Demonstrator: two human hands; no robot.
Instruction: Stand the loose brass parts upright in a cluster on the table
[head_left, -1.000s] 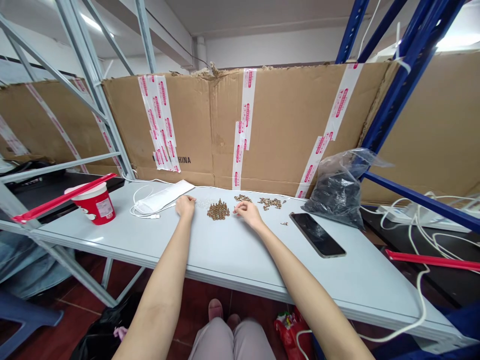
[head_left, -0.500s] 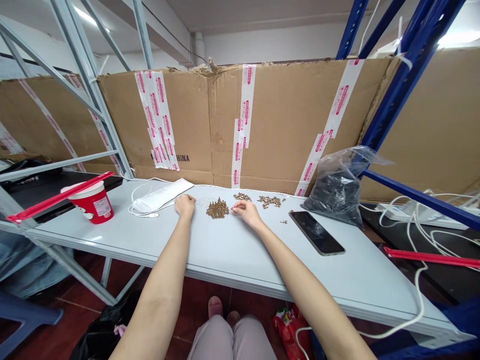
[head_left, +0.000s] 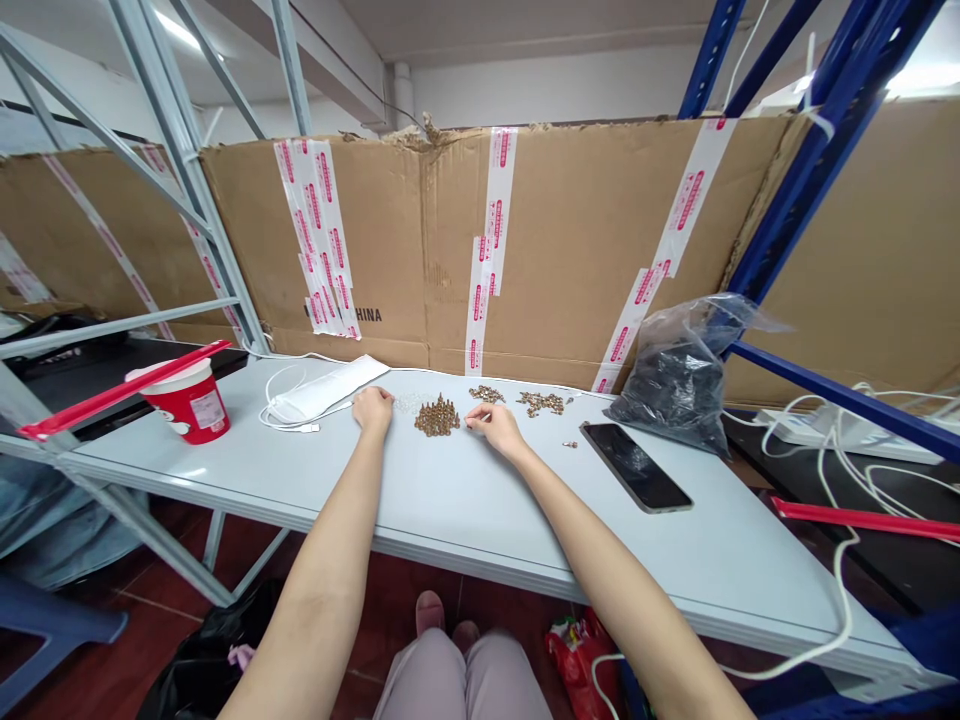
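A cluster of small brass-coloured pointed pieces [head_left: 437, 417] stands on the table between my two hands. My left hand [head_left: 373, 408] rests left of it with curled fingers, beside a scatter of small clear pieces [head_left: 409, 402]. Whatever those fingers may hold is hidden. On the cluster's right edge, my right hand [head_left: 493, 426] has thumb and forefinger pinched together; anything between the tips is too small to name. Behind the right hand lies a little heap of brass bits [head_left: 486, 394]. A second, wider heap of brass pieces [head_left: 541, 403] lies farther right.
A black phone [head_left: 636, 467] lies right of my hands, with a small loose metal piece [head_left: 570, 444] near it. A plastic bag of dark material [head_left: 671, 390] stands behind. To the left are a white power strip [head_left: 330, 388] with cable and a red cup [head_left: 191, 405]. Cardboard [head_left: 577, 250] walls the back.
The whole view has shifted very slightly. Both hands stay in nearly the same places, and the brass cluster looks unchanged.
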